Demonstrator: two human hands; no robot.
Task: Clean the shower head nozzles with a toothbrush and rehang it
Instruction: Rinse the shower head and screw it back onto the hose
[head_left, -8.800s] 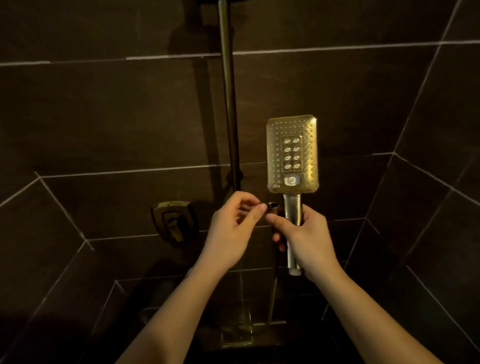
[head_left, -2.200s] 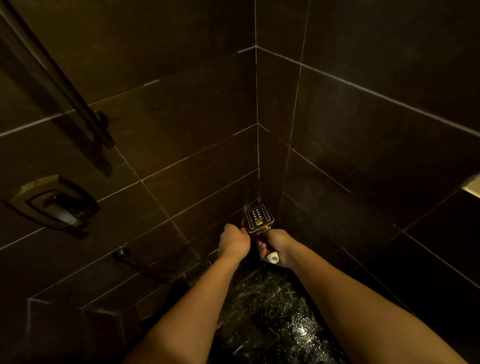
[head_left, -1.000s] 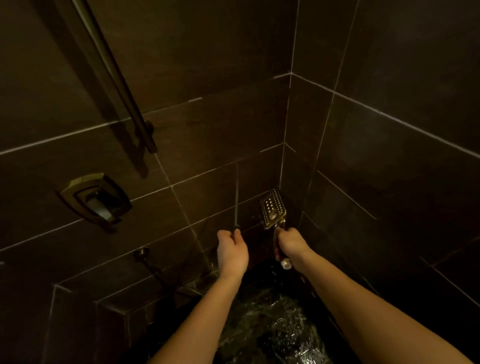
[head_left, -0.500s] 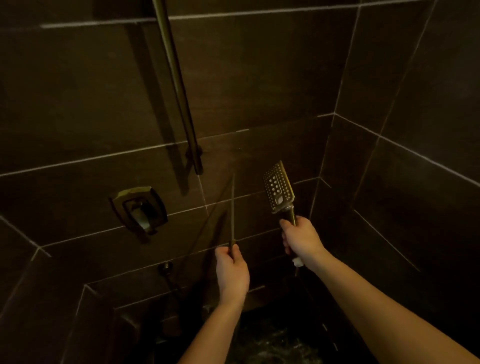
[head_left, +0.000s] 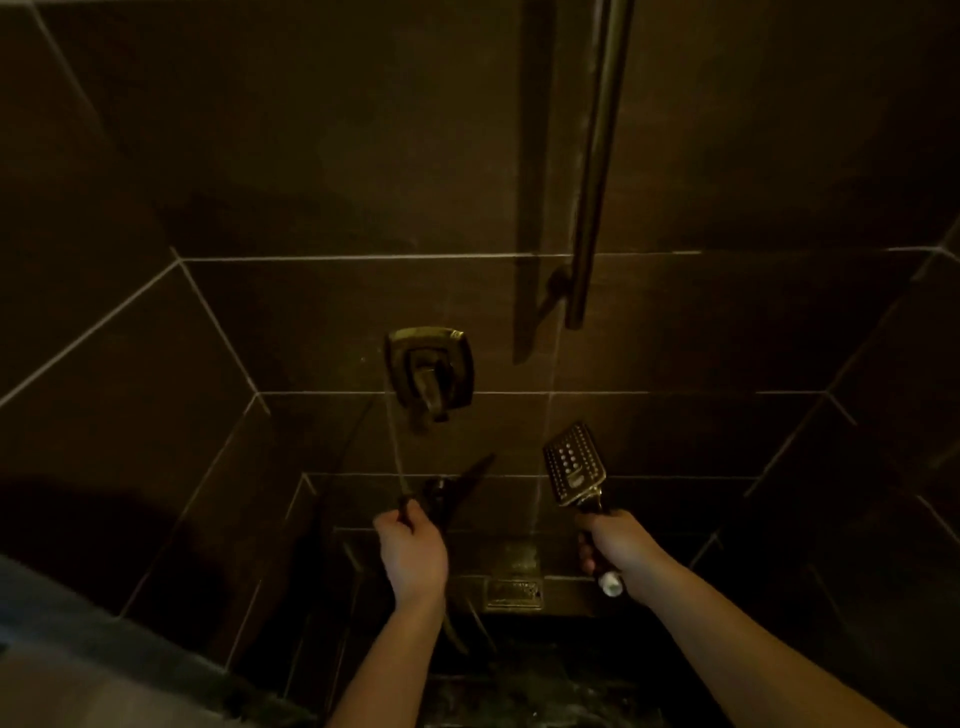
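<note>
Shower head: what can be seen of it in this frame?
The shower head is a flat, rectangular, gold-toned metallic handset, its face dotted with small nozzles around a central block of larger ones. It is off the wall rail, held upright and tilted slightly left, face toward the camera. The right hand grips its handle; a white end cap shows below the fist.

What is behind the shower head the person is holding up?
Behind the shower head, gripped by the right hand, is the dark tiled wall with pale grout lines. The head hides the patch of tile straight behind it.
</note>
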